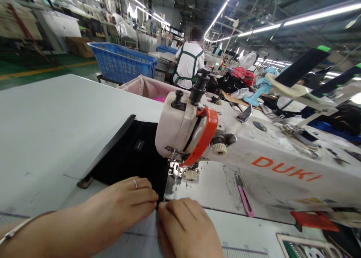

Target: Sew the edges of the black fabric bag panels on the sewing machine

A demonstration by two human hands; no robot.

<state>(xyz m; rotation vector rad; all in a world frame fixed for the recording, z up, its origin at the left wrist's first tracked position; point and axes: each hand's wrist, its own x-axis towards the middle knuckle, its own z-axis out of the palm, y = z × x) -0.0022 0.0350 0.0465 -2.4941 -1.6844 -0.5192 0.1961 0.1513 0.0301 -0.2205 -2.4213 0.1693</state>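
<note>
A black fabric piece [132,152] with a small label lies on the white table [50,126], running under the head of a white DUKI sewing machine [254,156]. My left hand [124,203], a ring on one finger, pinches the fabric's near edge. My right hand [186,226] meets it fingertip to fingertip at the same edge, just in front of the presser foot [180,171]. An orange guard [203,137] curves over the needle area.
Pink thread snips [244,198] lie on the machine bed. A dark strip [107,152] lies along the fabric's left side. A blue crate [121,62] and a pink bin [146,88] stand behind the table. Another person [188,62] works farther back.
</note>
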